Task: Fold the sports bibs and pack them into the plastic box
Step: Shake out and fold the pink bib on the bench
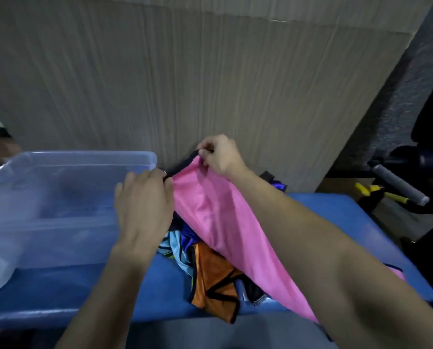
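The person holds a pink bib (210, 212) up by its dark-trimmed top edge, with both bare hands gripping that edge close together. The left hand (145, 197) pinches the trim at the lower end of the edge, thumb and fingertips closed on the fabric, its back turned toward the camera. The right hand (221, 154) sits higher and a little farther back, fingers curled round the same trim. From that edge the pink cloth hangs and drapes down to the right, passing under the right forearm and trailing to the near edge of the blue table (336, 210). Beneath and beside it lies a loose heap of other bibs: an orange bib (212, 278) with black trim nearest the camera, a light blue bib (176, 243) to its left, and darker blue cloth between them, all crumpled and unfolded. The plastic box (59, 197) stands on the table just left of the heap, clear and open at the top, its right wall close behind the left hand; no bib shows inside it. A cardboard sheet (185, 84) stands upright behind the table. Right of the table is a grey padded handle (399, 185), and a yellow object (371, 191) too small to identify.
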`<state>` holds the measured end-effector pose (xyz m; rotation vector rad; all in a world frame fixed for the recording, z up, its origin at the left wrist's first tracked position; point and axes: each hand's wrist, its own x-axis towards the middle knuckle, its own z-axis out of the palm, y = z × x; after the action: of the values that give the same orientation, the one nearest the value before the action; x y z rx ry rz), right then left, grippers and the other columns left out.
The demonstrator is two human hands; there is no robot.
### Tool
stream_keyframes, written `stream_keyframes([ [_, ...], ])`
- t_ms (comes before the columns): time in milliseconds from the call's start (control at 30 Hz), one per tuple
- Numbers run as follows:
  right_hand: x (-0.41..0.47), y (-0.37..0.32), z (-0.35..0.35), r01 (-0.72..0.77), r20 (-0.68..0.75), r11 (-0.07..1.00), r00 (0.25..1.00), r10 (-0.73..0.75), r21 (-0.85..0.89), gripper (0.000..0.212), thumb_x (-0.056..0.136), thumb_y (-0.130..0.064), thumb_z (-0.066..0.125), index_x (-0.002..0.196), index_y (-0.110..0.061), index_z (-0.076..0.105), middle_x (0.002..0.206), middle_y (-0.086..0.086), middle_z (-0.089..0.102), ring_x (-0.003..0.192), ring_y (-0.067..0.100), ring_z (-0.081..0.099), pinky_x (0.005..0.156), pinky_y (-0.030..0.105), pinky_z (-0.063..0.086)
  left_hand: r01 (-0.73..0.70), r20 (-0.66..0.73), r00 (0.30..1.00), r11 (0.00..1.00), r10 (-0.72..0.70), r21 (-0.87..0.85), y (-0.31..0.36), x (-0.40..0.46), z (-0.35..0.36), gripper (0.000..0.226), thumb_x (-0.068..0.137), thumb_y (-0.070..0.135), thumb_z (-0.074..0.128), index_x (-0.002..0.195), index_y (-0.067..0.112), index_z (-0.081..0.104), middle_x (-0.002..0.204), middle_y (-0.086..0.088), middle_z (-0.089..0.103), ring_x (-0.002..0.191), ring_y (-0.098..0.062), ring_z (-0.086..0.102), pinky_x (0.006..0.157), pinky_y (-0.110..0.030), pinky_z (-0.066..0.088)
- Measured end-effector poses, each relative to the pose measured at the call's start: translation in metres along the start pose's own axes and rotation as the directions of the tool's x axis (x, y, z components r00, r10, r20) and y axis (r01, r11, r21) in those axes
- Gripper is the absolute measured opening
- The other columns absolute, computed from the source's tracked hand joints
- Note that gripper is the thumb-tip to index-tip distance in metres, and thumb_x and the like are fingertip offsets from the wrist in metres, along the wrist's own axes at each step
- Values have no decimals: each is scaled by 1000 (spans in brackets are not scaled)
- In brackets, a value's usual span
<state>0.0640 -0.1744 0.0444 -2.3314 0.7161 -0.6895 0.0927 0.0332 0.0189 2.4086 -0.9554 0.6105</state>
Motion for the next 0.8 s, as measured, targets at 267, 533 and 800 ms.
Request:
stream_keyframes([
  [267,-1,8,19,14,254,994,967,13,-106,39,95,-15,67,134,-14,66,134,3,67,129,16,58,108,18,36,-314,2,949,946,315,-80,34,-24,22,36,83,7,67,118,13,70,109,-5,61,100,-29,53,84,-44,44],
  [533,-89,53,-59,133,-86,985,989,-123,114,26,96,-10,62,121,-13,71,123,0,70,108,11,67,95,21,49,-320,231,912,940,339,-116,40,-39,55,46,98,43,37,129,23,64,143,-6,56,134,-41,47,114,-63,34],
  [800,-230,165,-119,-124,-296,992,948,112,-20,24,94,-3,64,114,-14,73,115,-1,70,100,14,68,88,31,56,-361,223,892,917,393,-173,80,-58,61,58,98,45,34,143,15,56,152,-14,48,143,-40,39,119,-60,28],
])
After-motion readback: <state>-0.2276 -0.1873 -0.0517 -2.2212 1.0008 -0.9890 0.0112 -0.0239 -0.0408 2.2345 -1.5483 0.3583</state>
